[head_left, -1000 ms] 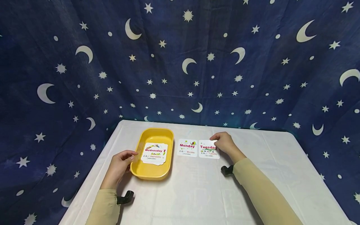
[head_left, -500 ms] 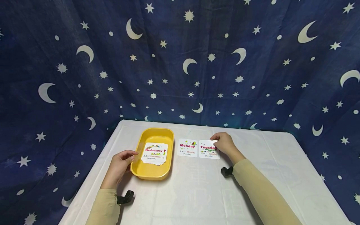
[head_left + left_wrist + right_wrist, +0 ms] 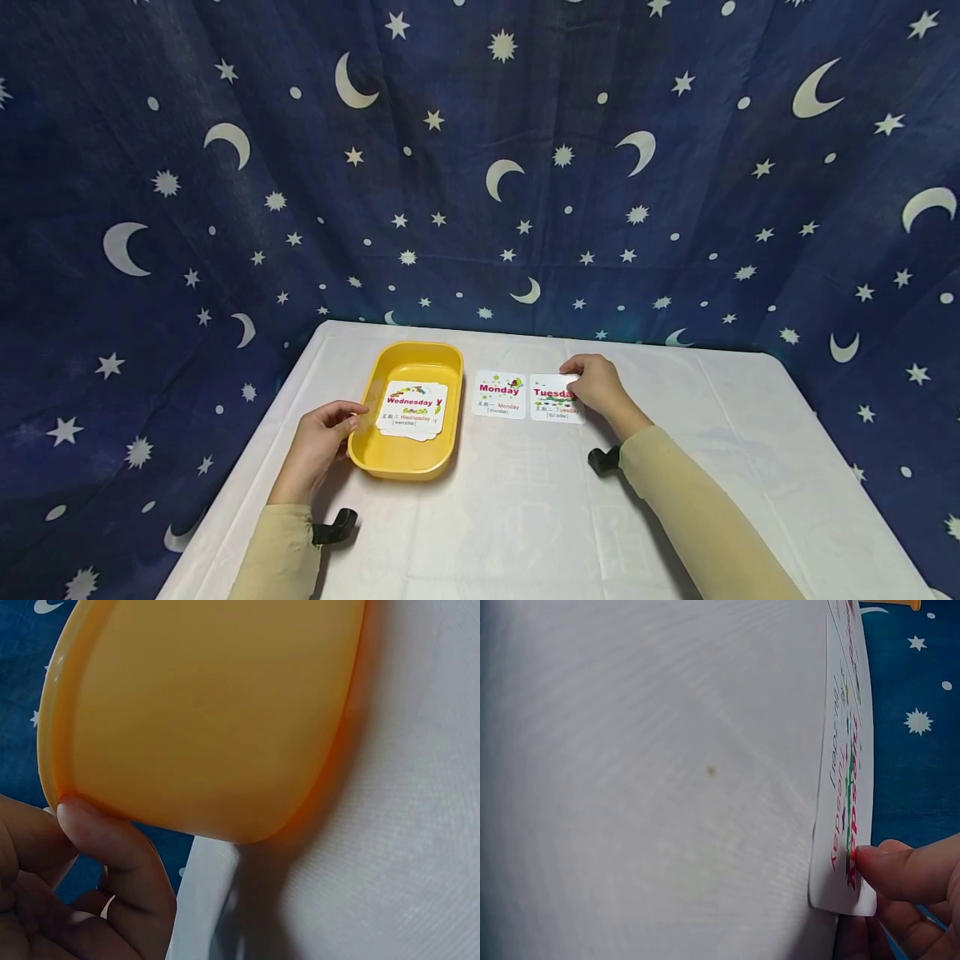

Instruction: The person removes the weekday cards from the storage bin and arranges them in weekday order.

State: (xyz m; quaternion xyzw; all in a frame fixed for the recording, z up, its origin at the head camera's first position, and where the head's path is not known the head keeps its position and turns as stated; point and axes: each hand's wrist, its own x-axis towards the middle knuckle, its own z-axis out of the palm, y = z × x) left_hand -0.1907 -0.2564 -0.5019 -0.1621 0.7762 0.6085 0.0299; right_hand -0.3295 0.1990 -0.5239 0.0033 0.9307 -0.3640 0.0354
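Observation:
In the head view a yellow tray (image 3: 362, 450) holds a small stack of cards, the top one reading Wednesday (image 3: 411, 406). My left hand (image 3: 317, 442) grips the tray's left rim; the left wrist view shows the thumb against the tray wall (image 3: 202, 727). Right of the tray lie the Monday card (image 3: 500, 395) and the Tuesday card (image 3: 552, 408), side by side. My right hand (image 3: 603, 390) is at the Tuesday card's right edge, and in the right wrist view the thumb (image 3: 885, 862) rests on that card (image 3: 832, 889) with fingers at its edge.
A white cloth (image 3: 525, 517) covers the table. Behind it hangs a dark blue curtain (image 3: 450, 192) with moons and stars. A black wrist mount (image 3: 335, 527) sits at my left sleeve, another (image 3: 603, 459) at my right.
My right thumb has shifted slightly left over the Tuesday card. The left hand and the tray have stayed in place.

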